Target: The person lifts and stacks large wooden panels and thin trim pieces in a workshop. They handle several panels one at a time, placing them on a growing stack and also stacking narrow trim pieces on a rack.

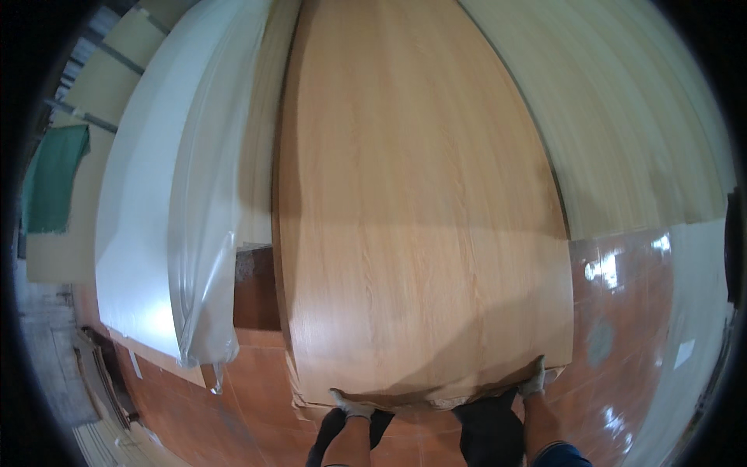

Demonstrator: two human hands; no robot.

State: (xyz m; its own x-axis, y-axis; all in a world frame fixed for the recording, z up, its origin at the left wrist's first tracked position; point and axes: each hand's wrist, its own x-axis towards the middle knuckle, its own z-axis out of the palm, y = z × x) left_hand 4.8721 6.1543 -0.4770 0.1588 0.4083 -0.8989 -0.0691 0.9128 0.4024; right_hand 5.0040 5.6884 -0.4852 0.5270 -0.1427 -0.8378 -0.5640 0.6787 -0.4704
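A long wood-grain board (424,202) with a light brown face lies lengthwise in front of me, on top of what looks like a stack. Its near edge is by my legs, where crumpled brown wrapping (443,400) hangs along it. My left hand (353,405), in a pale glove, grips this edge left of the middle, thumb on the top face. Near the right corner, my right hand (533,381), also gloved, holds the same edge with its thumb up. The other fingers of both hands are hidden below the edge.
To the left stands a stack with a white sheet (148,210) and clear plastic film (206,265) hanging off it. Pale boards (622,117) lie at the right. A green cloth (54,179) hangs at far left. The floor (257,381) is reddish-brown tile.
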